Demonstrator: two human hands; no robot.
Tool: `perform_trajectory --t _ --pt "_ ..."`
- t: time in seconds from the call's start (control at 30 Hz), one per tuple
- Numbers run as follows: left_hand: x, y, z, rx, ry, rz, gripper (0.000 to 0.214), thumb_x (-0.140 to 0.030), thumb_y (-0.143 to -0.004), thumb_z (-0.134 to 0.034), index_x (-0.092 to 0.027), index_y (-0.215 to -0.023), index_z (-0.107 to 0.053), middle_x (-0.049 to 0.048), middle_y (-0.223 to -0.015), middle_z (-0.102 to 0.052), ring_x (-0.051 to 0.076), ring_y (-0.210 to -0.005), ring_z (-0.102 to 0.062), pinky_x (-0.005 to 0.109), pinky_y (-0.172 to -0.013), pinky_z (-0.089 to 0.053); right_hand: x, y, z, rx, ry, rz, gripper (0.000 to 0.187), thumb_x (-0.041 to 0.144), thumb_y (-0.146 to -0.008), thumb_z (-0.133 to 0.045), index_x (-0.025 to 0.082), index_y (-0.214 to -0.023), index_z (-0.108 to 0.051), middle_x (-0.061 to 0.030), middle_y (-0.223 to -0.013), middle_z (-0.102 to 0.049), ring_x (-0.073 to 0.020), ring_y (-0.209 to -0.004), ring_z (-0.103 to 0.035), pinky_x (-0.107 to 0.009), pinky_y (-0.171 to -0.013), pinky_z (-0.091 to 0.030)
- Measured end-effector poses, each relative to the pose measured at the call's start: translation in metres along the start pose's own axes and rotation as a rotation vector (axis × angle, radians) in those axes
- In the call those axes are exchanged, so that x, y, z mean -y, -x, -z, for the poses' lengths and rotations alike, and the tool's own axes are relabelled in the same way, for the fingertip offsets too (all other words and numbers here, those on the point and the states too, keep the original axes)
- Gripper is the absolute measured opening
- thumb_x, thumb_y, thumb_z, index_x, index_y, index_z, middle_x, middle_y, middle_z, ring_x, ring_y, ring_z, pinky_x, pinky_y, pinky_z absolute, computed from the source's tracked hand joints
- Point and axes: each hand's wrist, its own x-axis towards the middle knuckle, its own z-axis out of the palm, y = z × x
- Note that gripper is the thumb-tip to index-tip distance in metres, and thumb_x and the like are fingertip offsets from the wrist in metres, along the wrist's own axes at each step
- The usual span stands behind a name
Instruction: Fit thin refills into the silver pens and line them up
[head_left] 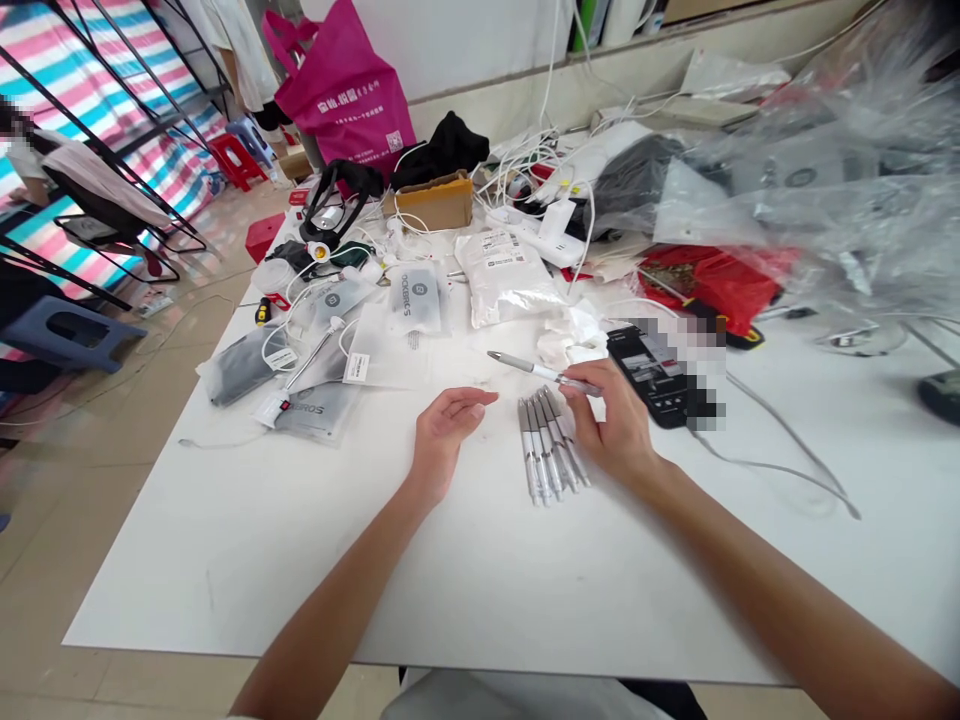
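Note:
My right hand (pixel 611 425) pinches a silver pen (pixel 534 369) by its rear end, the tip pointing left just above the white table (pixel 480 590). Below it lies a row of several similar silver pens (pixel 547 445), side by side, touching my right fingers. My left hand (pixel 444 432) rests on the table left of the row, fingers loosely stretched and holding nothing.
A black phone (pixel 651 372) lies right of my right hand. Behind are white and grey plastic packets (pixel 504 275), crumpled tissue (pixel 574 335), cables, a cardboard box (pixel 435 200), a pink bag (pixel 341 85), a red bag (pixel 712 275) and clear plastic wrap (pixel 840 180).

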Motion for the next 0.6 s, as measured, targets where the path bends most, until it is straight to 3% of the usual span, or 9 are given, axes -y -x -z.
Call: perform_trajectory --t 0.2,0.4,0.6 --pt "0.000 0.000 0.000 -0.008 0.016 0.001 0.026 -0.036 -0.088 -0.082 -0.021 -0.108 -0.075 0.0103 -0.113 -0.079 0.028 -0.121 -0.069 0.048 -0.116 -0.044 0.000 0.001 0.000 0.023 -0.009 0.006 0.025 0.015 -0.100 -0.062 0.024 -0.123 -0.059 -0.0071 -0.103 -0.068 -0.0214 -0.091 -0.067 -0.035 -0.078 -0.055" --pt "-0.006 0.001 -0.006 0.041 0.108 -0.030 0.049 -0.038 -0.088 -0.082 -0.027 -0.134 -0.068 0.0105 -0.138 -0.071 0.028 -0.128 -0.068 0.048 -0.117 -0.046 0.009 0.005 -0.002 0.289 -0.028 0.075 0.030 0.018 -0.104 -0.055 0.023 -0.134 -0.057 -0.0071 -0.095 -0.069 -0.0200 -0.078 -0.065 -0.034 -0.069 -0.053" --pt "-0.005 0.001 -0.005 -0.018 0.067 -0.012 0.026 -0.041 -0.087 -0.083 -0.019 -0.099 -0.079 0.0119 -0.111 -0.081 0.026 -0.112 -0.075 0.043 -0.105 -0.054 0.013 0.006 -0.006 0.363 -0.052 0.107 0.031 0.021 -0.107 -0.049 0.022 -0.137 -0.059 -0.0113 -0.105 -0.073 -0.0225 -0.086 -0.069 -0.036 -0.076 -0.057"
